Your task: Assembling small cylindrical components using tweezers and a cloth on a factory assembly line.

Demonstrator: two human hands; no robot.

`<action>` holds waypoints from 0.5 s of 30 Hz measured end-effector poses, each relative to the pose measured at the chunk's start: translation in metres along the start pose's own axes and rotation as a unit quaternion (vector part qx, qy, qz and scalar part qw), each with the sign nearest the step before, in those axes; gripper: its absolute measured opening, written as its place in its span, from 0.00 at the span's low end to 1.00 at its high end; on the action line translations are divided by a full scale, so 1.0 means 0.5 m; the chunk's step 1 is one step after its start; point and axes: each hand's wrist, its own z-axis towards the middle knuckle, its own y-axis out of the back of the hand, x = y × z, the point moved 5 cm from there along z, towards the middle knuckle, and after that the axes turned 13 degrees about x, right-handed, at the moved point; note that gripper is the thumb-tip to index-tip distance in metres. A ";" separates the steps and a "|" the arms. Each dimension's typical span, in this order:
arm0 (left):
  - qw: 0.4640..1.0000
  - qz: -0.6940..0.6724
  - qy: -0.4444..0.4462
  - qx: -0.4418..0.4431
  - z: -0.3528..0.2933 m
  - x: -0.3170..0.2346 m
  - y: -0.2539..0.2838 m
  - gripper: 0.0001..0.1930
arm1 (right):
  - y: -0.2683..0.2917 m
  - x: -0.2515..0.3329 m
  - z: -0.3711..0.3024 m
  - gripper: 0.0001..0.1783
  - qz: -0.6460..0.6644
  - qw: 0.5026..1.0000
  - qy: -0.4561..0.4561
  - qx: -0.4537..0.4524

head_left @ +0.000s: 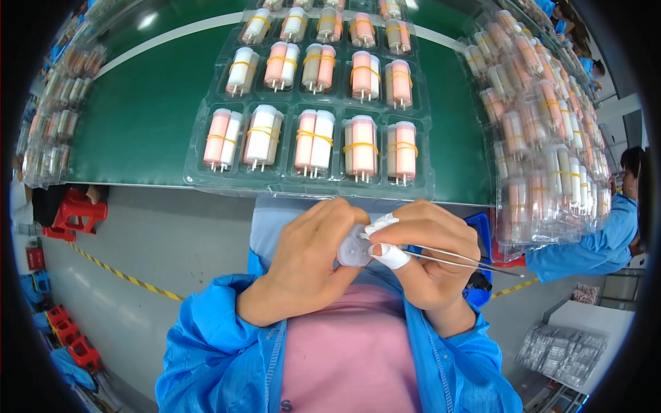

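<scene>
My left hand (303,258) is closed round a translucent, whitish plastic piece with a rounded end (353,249), held in front of my chest. My right hand (430,258) has white wrapping on the thumb and a fingertip, and those tips pinch at the edge of the plastic piece. Across the right palm lies a thin metal tool with two slender prongs (468,261), pointing right. Just beyond my hands is a clear tray (310,184) with rows of pink, white and grey tube bundles (314,143), each with a yellow rubber band.
The tray rests on a green worktable (144,138). Tall stacks of filled trays (544,158) stand at the right, with more at the far left (58,131). A blue bin (480,292) sits beside my right arm. Someone in a blue sleeve (585,241) is at the right. Red stools (81,212) stand left.
</scene>
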 end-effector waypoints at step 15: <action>0.974 -0.197 0.095 0.063 0.113 -0.037 0.095 0.16 | 0.111 -0.002 0.066 0.14 0.213 0.962 0.009 -0.168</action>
